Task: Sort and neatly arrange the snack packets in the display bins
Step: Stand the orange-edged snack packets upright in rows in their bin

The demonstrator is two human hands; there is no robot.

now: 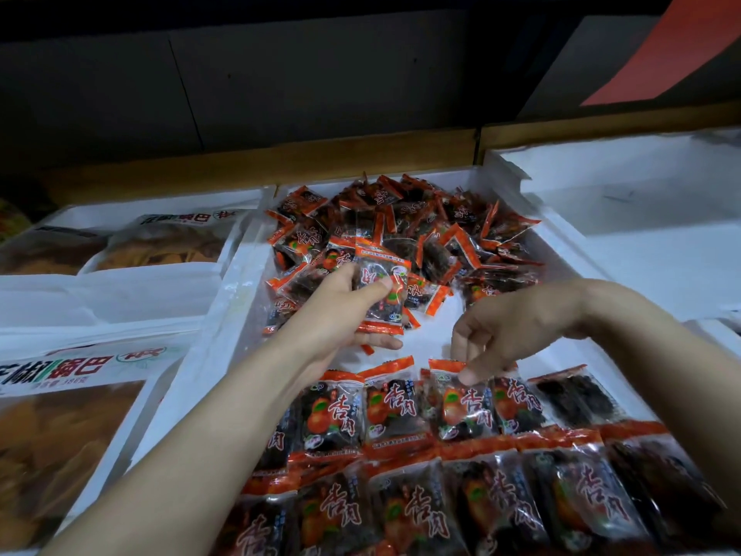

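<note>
The left hand [345,311] gripped one snack packet [381,290], holding it upright over the middle of the white bin [234,286]. The right hand [497,335] pinched the top edge of a second packet [461,399], which stood in the neat rows [501,507] at the bin's front. A loose pile [401,226] of packets lay at the bin's back. Large bags [68,435] lay left of the bin.
</note>
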